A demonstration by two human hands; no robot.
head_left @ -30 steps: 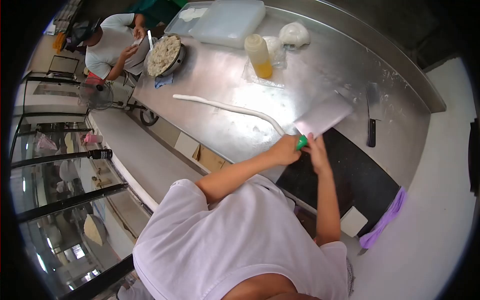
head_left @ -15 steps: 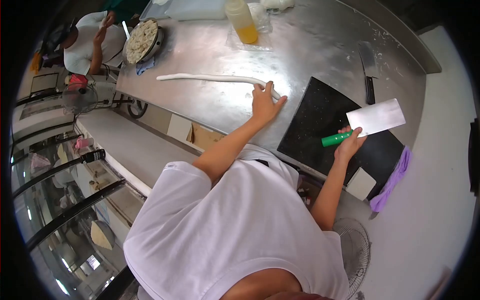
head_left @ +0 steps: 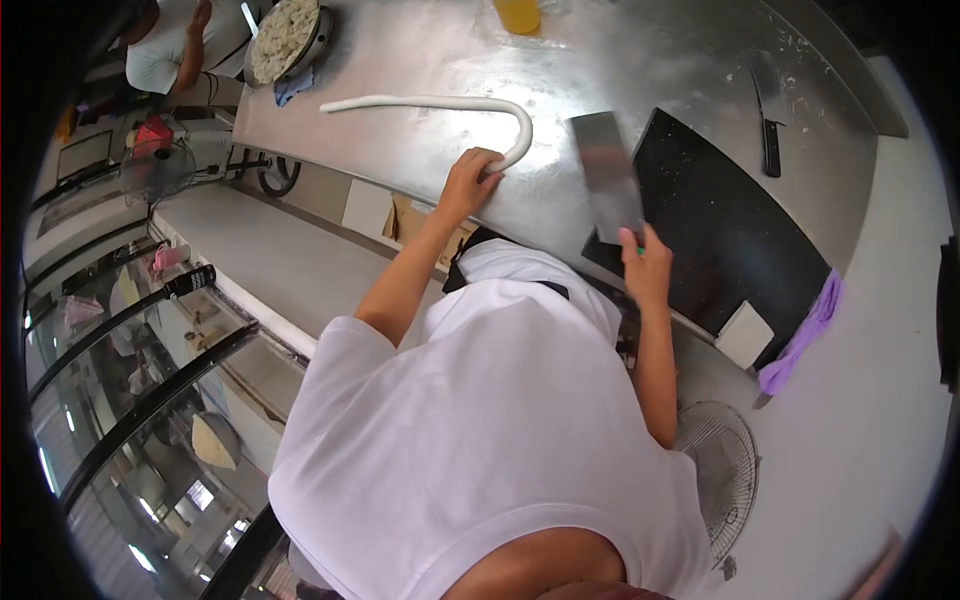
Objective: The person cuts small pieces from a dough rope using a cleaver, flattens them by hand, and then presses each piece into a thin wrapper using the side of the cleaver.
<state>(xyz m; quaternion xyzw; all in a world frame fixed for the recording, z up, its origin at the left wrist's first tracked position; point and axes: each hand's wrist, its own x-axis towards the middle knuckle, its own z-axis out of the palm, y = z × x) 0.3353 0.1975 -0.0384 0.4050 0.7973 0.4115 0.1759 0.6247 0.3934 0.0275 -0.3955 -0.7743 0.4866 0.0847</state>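
A long white rope of dough (head_left: 430, 101) lies on the steel table, its right part curved into a hook toward me. My left hand (head_left: 470, 182) has its fingers closed around the near end of that hook, close to the table's edge. In my right hand (head_left: 648, 268) is a cleaver (head_left: 603, 170), gripped by its green handle, which the fingers mostly cover. The wide blade, slightly blurred, points away from me between the dough and the black board (head_left: 745, 235).
A black-handled knife (head_left: 770, 140) lies beyond the board. Near me are a white block (head_left: 745, 335) and a purple cloth (head_left: 802, 335). At the far left stands a pan of pale chunky food (head_left: 285, 42), beside another person (head_left: 165, 50). A bottle of yellow liquid (head_left: 518, 15) is at the top.
My left hand has drawn the right end of the dough toward me and leftward, bending the straight rope into a hook. The cleaver has swung left off the board, its blade turned away from me.
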